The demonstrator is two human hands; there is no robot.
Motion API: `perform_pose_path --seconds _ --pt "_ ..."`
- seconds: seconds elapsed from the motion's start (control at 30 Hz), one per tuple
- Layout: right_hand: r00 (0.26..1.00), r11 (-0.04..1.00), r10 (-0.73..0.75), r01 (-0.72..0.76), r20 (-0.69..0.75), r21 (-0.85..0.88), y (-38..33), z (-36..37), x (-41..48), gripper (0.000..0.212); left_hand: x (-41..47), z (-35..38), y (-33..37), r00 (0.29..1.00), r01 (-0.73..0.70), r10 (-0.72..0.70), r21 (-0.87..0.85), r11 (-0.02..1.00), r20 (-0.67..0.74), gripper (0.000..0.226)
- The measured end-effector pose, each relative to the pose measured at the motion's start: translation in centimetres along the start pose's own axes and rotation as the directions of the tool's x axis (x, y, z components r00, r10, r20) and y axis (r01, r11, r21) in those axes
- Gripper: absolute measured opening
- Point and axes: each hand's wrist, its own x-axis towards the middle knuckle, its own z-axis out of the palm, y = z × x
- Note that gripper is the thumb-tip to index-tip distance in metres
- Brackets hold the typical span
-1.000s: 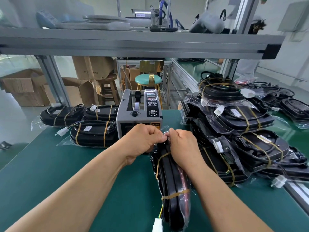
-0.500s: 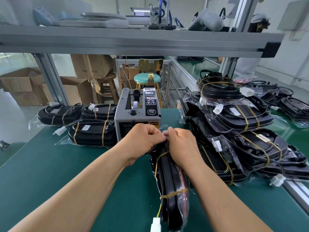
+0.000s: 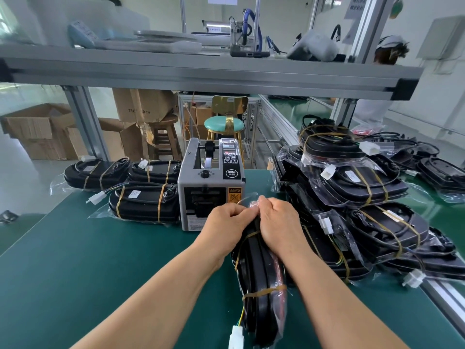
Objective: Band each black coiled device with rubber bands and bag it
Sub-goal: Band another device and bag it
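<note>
A black coiled device (image 3: 259,280) stands on edge on the green mat, wrapped with tan rubber bands and sheathed in a clear plastic bag. Its white connector (image 3: 236,336) hangs at the near end. My left hand (image 3: 224,222) and my right hand (image 3: 279,222) meet at the bag's far top end (image 3: 247,201). Both pinch the bunched plastic there, just in front of the tape dispenser.
A grey tape dispenser (image 3: 211,182) stands right behind my hands. Three bagged devices (image 3: 146,205) lie at the left. A tall pile of bagged devices (image 3: 364,197) fills the right side. An aluminium shelf beam (image 3: 201,74) crosses overhead. The mat's right edge (image 3: 442,301) is a metal rail.
Both hands stay on the bag's top end with only slight finger movement. The view has tilted up a little.
</note>
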Motion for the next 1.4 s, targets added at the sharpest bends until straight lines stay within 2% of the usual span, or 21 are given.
perform_pose_path --seconds 0.07,0.13,0.23,0.3,0.4,0.43,0.5,0.57,0.67,0.73,0.77,0.83,0.93,1.0,1.07,1.13,1.17,1.2,1.3,1.33,1.4 --pt "0.998 0.994 0.054 -0.056 0.019 0.089 -0.4 -0.4 -0.1 0.045 -0.9 -0.4 0.0 0.999 -0.009 0.009 -0.011 1.000 0.053 0.019" --pt "0.989 0.973 0.119 -0.134 0.087 0.190 -1.4 -0.8 -0.4 0.055 -1.7 -0.7 0.2 0.999 -0.009 0.009 -0.022 1.000 0.030 0.014" --pt "0.978 0.989 0.087 -0.107 0.191 0.099 -2.5 -1.7 -1.4 0.063 -3.4 -1.1 0.2 0.995 -0.008 0.004 -0.041 0.999 -0.096 0.020" --pt "0.960 0.985 0.096 -0.131 0.264 0.117 -2.7 -3.1 -3.0 0.066 -4.9 -1.6 0.3 0.988 -0.039 0.037 -0.015 0.999 -0.148 0.026" --pt "0.876 0.977 0.092 -0.171 0.473 0.126 -2.4 -4.7 -6.3 0.074 -6.7 -2.5 0.3 0.975 -0.119 0.124 0.039 0.992 -0.185 0.017" --pt "0.852 0.981 0.074 -0.155 0.518 0.114 -2.4 -5.0 -7.2 0.066 -7.4 -2.8 0.4 0.970 -0.146 0.153 0.049 0.988 -0.187 0.011" --pt "0.839 0.979 0.018 -0.124 0.543 0.159 -2.2 -5.5 -8.7 0.047 -8.9 -3.5 0.8 0.966 -0.210 0.215 0.048 0.976 -0.141 0.015" --pt "0.840 0.964 -0.038 -0.112 0.542 0.241 -1.9 -6.6 -9.6 0.041 -10.4 -4.7 1.4 0.951 -0.288 0.284 -0.016 0.957 -0.122 0.019" --pt "0.807 0.895 -0.172 -0.112 0.565 0.432 -1.4 -8.0 -10.7 0.053 -12.3 -7.6 2.0 0.883 -0.402 0.363 -0.081 0.912 -0.299 0.017" --pt "0.809 0.859 -0.249 -0.069 0.532 0.507 -1.8 -8.0 -11.2 0.057 -13.6 -9.7 2.1 0.855 -0.435 0.391 -0.060 0.898 -0.339 0.010" --pt "0.809 0.855 -0.269 -0.050 0.523 0.516 -2.1 -7.9 -11.2 0.058 -14.2 -10.6 2.1 0.863 -0.435 0.401 -0.047 0.899 -0.307 0.010" --pt "0.789 0.850 -0.311 -0.019 0.529 0.526 -3.2 -7.3 -11.1 0.059 -15.1 -12.4 1.7 0.880 -0.434 0.437 0.059 0.899 -0.187 0.032" --pt "0.712 0.847 -0.372 -0.003 0.596 0.532 -5.1 -6.2 -10.7 0.060 -15.7 -15.1 1.0 0.890 -0.456 0.442 0.250 0.854 0.113 0.079" --pt "0.633 0.855 -0.394 -0.013 0.666 0.518 -6.9 -5.2 -10.4 0.061 -16.1 -16.5 0.4 0.887 -0.447 0.376 0.298 0.844 0.267 0.096" --pt "0.525 0.862 -0.426 -0.013 0.737 0.508 -9.0 -3.9 -9.9 0.061 -16.2 -17.6 -0.5 0.884 -0.452 0.362 0.342 0.824 0.298 0.097" --pt "0.448 0.840 -0.472 -0.034 0.759 0.542 -10.7 -2.2 -9.4 0.058 -16.1 -18.7 -1.4 0.912 -0.399 0.349 0.268 0.877 0.216 0.088" --pt "0.462 0.828 -0.466 -0.072 0.754 0.555 -11.5 -1.1 -9.0 0.054 -15.9 -19.3 -1.8 0.928 -0.364 0.339 0.182 0.913 0.153 0.081" --pt "0.519 0.825 -0.434 -0.099 0.736 0.556 -12.0 0.0 -8.6 0.051 -15.7 -20.1 -2.2 0.941 -0.337 0.330 0.104 0.936 0.076 0.072" --pt "0.763 0.850 -0.216 -0.160 0.610 0.501 -12.8 3.2 -7.0 0.050 -14.3 -23.0 -2.9 0.939 -0.266 0.259 -0.003 0.964 -0.227 0.051" --pt "0.805 0.845 -0.148 -0.199 0.574 0.497 -13.0 4.2 -6.6 0.055 -13.5 -24.3 -3.2 0.925 -0.235 0.207 -0.053 0.971 -0.319 0.046" --pt "0.832 0.834 -0.045 -0.273 0.552 0.480 -13.6 6.5 -6.1 0.066 -11.5 -27.1 -4.1 0.884 -0.182 0.074 -0.194 0.964 -0.462 0.034"
